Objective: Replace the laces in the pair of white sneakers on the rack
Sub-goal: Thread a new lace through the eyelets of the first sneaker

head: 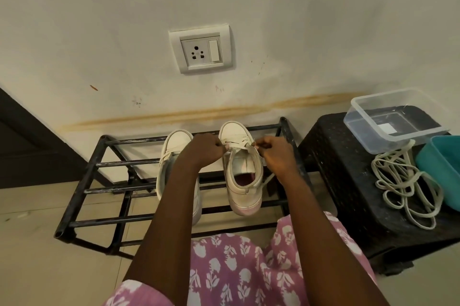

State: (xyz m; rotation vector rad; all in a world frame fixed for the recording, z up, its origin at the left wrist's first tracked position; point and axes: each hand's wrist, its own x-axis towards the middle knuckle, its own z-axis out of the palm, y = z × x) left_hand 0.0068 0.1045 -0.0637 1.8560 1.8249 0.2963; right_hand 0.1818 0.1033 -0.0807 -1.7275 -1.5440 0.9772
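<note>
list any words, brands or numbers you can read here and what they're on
No text can be read.
White sticker in the clear box: too small to tell whether it bears print.
Wall socket: no lettering shows.
Sneakers: no brand or number shows.

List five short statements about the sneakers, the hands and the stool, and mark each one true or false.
1. Both the left hand and the right hand pinch the lace of the right sneaker. True.
2. The loose laces lie on the floor. False: they lie on the black stool.
3. The right sneaker and the left sneaker both stand on the black rack. True.
4. A sneaker sits in the clear container. False: no sneaker is in it.
5. A plug is in the wall socket. False: nothing is plugged in.
</note>
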